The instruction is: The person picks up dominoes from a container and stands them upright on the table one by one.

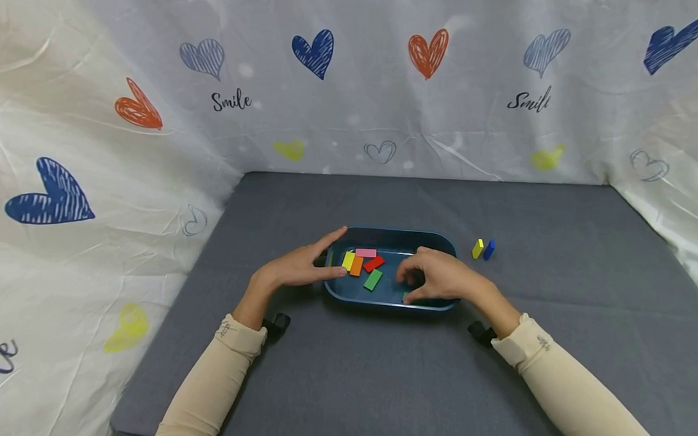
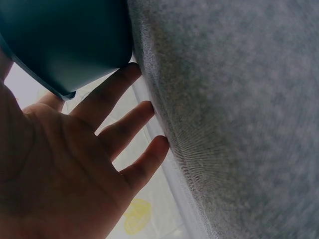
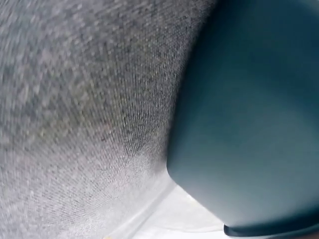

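A dark teal tray [image 1: 392,304] sits on the table, with several small flat blocks inside its left half: a yellow block [image 1: 349,261], an orange block [image 1: 356,266], a pink block [image 1: 366,252], a red block [image 1: 374,264] and a green block [image 1: 372,280]. My left hand [image 1: 295,264] rests against the tray's left end, fingers extended, thumb over the rim. Into the right part reaches my right hand [image 1: 439,276], fingers bent and slightly blurred. By its thumb tip shows a sliver of another green block [image 1: 405,297], mostly hidden; whether it is pinched is unclear.
Right of the tray, a yellow block [image 1: 477,249] and a blue block [image 1: 489,250] stand upright side by side. Grey cloth [image 1: 378,386] covers the table. A white curtain [image 1: 353,102] printed with hearts hangs behind and along the left.
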Available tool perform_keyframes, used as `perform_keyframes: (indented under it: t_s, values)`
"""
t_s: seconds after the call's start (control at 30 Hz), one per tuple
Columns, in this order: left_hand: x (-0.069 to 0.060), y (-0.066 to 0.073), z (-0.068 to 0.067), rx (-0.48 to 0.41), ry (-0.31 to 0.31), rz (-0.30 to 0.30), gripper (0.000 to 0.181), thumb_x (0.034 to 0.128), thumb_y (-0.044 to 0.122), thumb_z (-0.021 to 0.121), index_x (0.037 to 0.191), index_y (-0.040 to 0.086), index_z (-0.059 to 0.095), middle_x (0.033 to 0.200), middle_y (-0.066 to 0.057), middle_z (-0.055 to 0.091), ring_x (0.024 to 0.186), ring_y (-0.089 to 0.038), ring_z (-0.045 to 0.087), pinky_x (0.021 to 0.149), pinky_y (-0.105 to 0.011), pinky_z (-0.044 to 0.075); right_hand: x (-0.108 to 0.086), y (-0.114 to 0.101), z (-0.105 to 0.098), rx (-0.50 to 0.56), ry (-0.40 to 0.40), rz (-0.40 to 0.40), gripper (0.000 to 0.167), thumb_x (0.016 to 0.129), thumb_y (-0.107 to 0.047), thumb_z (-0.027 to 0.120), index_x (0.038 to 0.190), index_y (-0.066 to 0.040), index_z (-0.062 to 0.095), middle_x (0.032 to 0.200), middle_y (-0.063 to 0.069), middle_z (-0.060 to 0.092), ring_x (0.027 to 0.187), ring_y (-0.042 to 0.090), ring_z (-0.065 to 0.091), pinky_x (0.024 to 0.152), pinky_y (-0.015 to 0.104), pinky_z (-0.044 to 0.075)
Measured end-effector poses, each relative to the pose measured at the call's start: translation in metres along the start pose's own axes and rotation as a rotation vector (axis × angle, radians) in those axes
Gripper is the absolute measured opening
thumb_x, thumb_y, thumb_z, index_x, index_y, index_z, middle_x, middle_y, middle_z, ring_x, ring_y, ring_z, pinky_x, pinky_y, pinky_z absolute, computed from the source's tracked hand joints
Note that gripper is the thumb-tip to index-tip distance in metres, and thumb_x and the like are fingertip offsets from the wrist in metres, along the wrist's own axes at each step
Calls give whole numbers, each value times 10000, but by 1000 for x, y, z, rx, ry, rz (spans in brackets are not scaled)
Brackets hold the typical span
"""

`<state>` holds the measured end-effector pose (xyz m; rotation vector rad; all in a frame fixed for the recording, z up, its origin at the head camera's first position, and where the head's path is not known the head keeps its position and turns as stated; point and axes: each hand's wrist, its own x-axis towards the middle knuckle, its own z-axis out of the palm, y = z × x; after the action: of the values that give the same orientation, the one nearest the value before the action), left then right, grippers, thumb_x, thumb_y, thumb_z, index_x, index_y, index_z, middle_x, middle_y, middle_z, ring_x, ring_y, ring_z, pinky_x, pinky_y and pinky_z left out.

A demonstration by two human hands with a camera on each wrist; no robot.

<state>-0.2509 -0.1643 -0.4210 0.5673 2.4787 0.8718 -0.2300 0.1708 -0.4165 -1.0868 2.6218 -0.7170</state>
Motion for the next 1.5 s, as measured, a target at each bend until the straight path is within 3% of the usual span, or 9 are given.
perform_keyframes:
  t_s: [0.27, 0.43, 0.53, 0.6, 0.7, 0.8, 0.93, 1.3, 1.5]
  values:
    - [0, 2, -1, 3, 3, -6, 891, 900, 662, 636, 1571, 576, 55, 1718, 23, 155, 1539, -366, 269, 1191, -674, 272, 0, -2, 4, -139, -9, -13, 273, 740, -331, 923, 932, -258, 744, 776, -98, 633, 761, 68, 478, 662, 234, 410]
    - [-1, 3, -1, -3, -1, 2, 893, 902, 655, 639, 1576, 567, 60, 1717, 18, 158, 1537, -362, 275, 1193, -669, 272, 1, -2, 7, -178, -5, -12, 251, 724, -331, 933, 870, -276, 737, 740, -119, 624, 728, 46, 459, 896, 356, 495]
    - [-1, 3, -1, -6, -1, -1, 893, 902, 648, 644, 1578, 564, 66, 1716, 15, 165, 1532, -361, 287, 1189, -665, 285, 2, -2, 7, -166, -13, -7, 237, 730, -324, 930, 855, -277, 734, 732, -125, 624, 732, 46, 472, 989, 429, 482]
    - [-1, 2, -1, -5, 1, -3, 894, 902, 646, 644, 1580, 560, 68, 1716, 14, 167, 1529, -362, 292, 1187, -664, 291, 2, -2, 6, -155, -23, 5, 230, 737, -325, 925, 854, -282, 732, 733, -134, 624, 740, 43, 483, 959, 399, 487]
    - [0, 2, 0, 0, 3, -2, 902, 901, 644, 644, 1588, 544, 68, 1718, 1, 164, 1525, -373, 296, 1182, -671, 292, 2, -1, 5, -139, -33, 20, 218, 754, -332, 913, 865, -290, 731, 745, -149, 622, 750, 32, 502, 813, 306, 469]
    - [1, 1, 1, 9, 3, -8, 905, 898, 656, 638, 1590, 542, 65, 1718, -1, 163, 1519, -375, 303, 1178, -672, 299, 2, -1, 4, -101, -27, 17, 201, 769, -328, 902, 874, -284, 737, 748, -148, 623, 727, 26, 524, 701, 250, 454]
    - [2, 1, 1, 8, 3, -11, 900, 901, 654, 634, 1590, 540, 66, 1718, -7, 161, 1515, -381, 306, 1171, -677, 307, 1, 0, 2, -15, 8, 0, 183, 787, -306, 891, 887, -269, 743, 750, -137, 628, 712, 57, 552, 646, 239, 457]
    - [1, 2, 1, 5, 3, 1, 903, 904, 645, 638, 1593, 534, 64, 1720, -7, 153, 1515, -382, 306, 1173, -679, 302, -3, 2, -2, 242, 113, -27, 192, 820, -280, 872, 963, -222, 758, 836, -84, 653, 812, 239, 541, 693, 271, 427]
    - [1, 2, 0, -2, -1, -8, 900, 898, 660, 637, 1579, 563, 57, 1718, 8, 158, 1515, -369, 308, 1184, -667, 292, -8, 2, -6, 345, 192, -37, 210, 827, -238, 866, 1001, -214, 749, 912, -34, 689, 868, 199, 599, 750, 298, 492]
